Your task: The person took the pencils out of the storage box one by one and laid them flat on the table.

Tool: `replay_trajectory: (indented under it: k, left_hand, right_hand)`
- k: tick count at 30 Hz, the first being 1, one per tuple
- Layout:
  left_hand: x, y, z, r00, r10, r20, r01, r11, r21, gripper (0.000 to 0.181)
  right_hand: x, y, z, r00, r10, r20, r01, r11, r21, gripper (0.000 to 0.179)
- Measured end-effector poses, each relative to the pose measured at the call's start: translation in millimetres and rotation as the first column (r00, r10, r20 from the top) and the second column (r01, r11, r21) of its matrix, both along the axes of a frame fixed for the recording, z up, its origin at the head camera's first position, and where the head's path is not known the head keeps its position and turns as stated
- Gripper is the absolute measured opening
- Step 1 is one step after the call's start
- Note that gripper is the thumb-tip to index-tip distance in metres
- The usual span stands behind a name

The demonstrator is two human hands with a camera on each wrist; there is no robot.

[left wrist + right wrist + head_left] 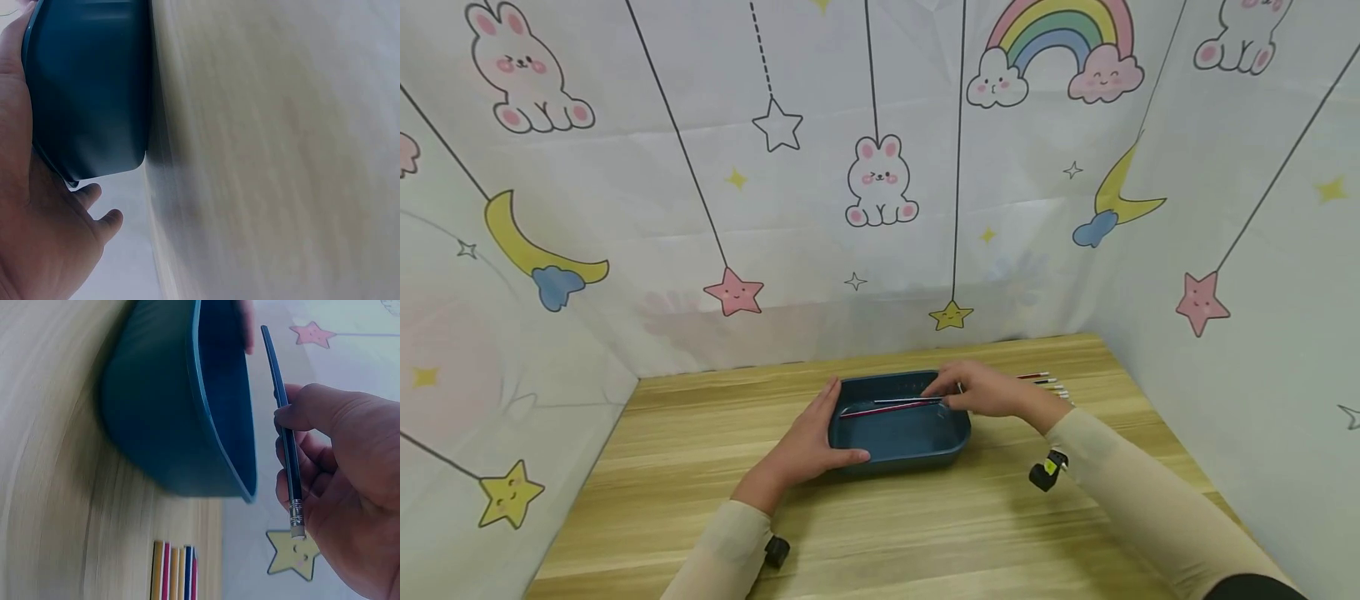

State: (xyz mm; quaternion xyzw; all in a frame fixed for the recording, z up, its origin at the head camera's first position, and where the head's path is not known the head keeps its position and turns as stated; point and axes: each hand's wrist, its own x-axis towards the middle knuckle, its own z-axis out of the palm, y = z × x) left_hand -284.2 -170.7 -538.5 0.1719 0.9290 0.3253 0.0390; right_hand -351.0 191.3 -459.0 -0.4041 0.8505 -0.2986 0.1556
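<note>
A dark blue rectangular box (pixel 898 437), open at the top, sits on the table. My left hand (pixel 801 442) rests against its left end, thumb along the near rim and fingers stretched towards the far left corner. In the left wrist view two fingertips (pixel 109 224) poke out past the box's corner. Over the box's right side, my right hand (pixel 988 390) pinches a dark pencil (pixel 287 444) between thumb and fingers, its white eraser end towards the palm. A red pencil (pixel 865 411) lies inside the box, beside the dark one in the head view.
Several pencils (pixel 1051 382) with white erasers lie on the wood-grain table (pixel 925 533) to the right of the box, partly hidden by my right hand. Their coloured shafts (pixel 175 569) show side by side in the right wrist view. Printed cloth walls (pixel 805 225) border the table.
</note>
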Motion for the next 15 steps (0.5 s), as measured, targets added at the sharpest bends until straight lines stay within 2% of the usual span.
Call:
replay_trajectory:
  k: [7,15]
  left_hand:
    - [-0.7,-0.7,-0.3,1.0,-0.006,0.001,0.006,1.0,-0.001,0.138]
    - [0.6,-0.6,1.2,1.0,-0.007,0.009,0.007,1.0,0.0,0.138]
  right_hand:
    - [2.2,20,4.7,0.999,-0.031,0.005,0.031,1.0,-0.003,0.035]
    - [2.0,37,8.1,0.999,-0.031,0.027,0.032,0.999,-0.035,0.032]
